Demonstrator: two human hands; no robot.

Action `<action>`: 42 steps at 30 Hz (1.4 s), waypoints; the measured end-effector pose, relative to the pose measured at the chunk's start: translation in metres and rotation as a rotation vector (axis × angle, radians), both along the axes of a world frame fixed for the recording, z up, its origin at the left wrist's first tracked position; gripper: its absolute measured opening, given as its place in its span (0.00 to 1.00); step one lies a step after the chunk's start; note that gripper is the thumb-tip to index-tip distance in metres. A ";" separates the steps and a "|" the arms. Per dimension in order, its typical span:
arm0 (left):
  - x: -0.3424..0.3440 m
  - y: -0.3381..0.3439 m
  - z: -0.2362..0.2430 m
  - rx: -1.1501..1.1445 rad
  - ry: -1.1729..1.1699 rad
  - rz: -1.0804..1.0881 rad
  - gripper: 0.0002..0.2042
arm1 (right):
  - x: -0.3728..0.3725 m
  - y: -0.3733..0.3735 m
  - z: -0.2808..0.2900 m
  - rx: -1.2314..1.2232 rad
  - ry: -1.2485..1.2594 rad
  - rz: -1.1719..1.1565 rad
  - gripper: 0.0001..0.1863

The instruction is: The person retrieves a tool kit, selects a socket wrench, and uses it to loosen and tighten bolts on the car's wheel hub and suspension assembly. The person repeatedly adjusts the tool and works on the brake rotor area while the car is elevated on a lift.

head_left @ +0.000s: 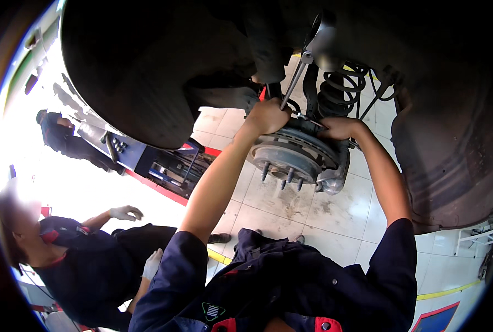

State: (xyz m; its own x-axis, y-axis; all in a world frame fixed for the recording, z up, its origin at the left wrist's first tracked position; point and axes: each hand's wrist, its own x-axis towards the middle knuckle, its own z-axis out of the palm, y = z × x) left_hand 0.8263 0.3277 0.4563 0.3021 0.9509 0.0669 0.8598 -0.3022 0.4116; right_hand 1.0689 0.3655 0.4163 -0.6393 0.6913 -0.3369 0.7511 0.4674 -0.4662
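My left hand (268, 117) is closed in a fist above the brake disc (290, 156), on its left side. The lower end of a slim metal rod (294, 84) meets this fist; what lies inside the fingers is hidden. My right hand (337, 128) reaches in behind the disc from the right. Its fingers are bent together near a thin bar, and what they hold is too small to make out. Several wheel studs (289, 176) stick out from the hub. Beyond my right hand is a black coil spring (343, 86).
Dark wheel-arch lining (130, 77) surrounds the work area. A person (86, 260) with white gloves stands close at my left; another person (64, 135) is farther off, beside a blue tool cart (127, 153). A grey caliper-like part (332, 181) hangs at the disc's right. Tiled floor (335, 213) lies below.
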 end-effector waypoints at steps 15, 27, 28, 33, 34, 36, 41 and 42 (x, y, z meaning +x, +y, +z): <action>0.001 -0.005 0.007 -0.084 -0.070 0.091 0.19 | -0.005 -0.031 -0.007 0.425 0.098 -0.103 0.08; -0.007 0.005 -0.004 -0.108 -0.141 0.039 0.18 | 0.012 -0.028 0.050 0.233 0.133 -0.317 0.12; -0.008 0.005 -0.006 -0.091 -0.137 0.029 0.18 | 0.022 -0.025 0.046 0.382 0.360 -0.320 0.12; -0.001 -0.002 0.000 -0.058 -0.040 0.028 0.17 | 0.028 -0.051 0.074 0.332 1.408 -0.855 0.12; 0.001 -0.010 0.012 -0.062 -0.011 -0.019 0.17 | 0.025 -0.052 0.076 0.357 1.532 -0.866 0.11; 0.000 -0.004 0.006 -0.059 -0.016 -0.013 0.17 | 0.013 -0.051 0.080 0.387 1.663 -0.861 0.09; -0.003 0.004 -0.007 -0.049 -0.031 0.028 0.18 | -0.006 -0.019 0.057 0.301 1.643 -0.876 0.09; -0.004 0.005 -0.007 -0.042 -0.031 0.026 0.18 | -0.014 -0.016 0.057 0.328 1.512 -0.978 0.09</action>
